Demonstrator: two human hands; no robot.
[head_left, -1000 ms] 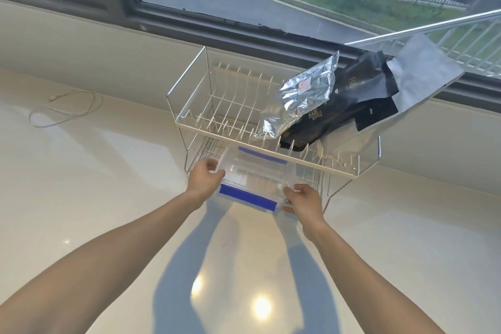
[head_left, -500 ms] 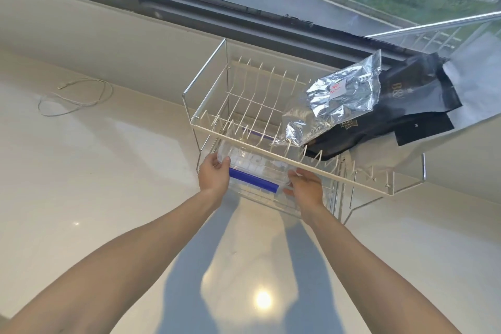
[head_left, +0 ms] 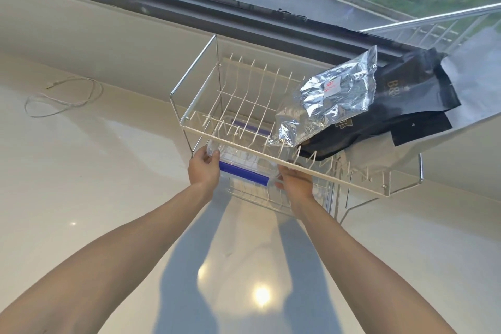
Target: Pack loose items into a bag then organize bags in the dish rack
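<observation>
Both hands, left (head_left: 204,171) and right (head_left: 296,181), grip the clear bag's (head_left: 244,164) near corners; its blue strip runs crosswise, pointing into the rack's (head_left: 271,154) lower tier.

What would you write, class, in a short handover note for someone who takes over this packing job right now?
Left hand and right hand each grip an end of the clear zip bag, blue strip toward you, on the dish rack's lower tier.
Upper tier: silver foil bag lying on black bags, a grey bag behind.
Done: clear bag mostly in.
Left: seat it, let go.
</observation>
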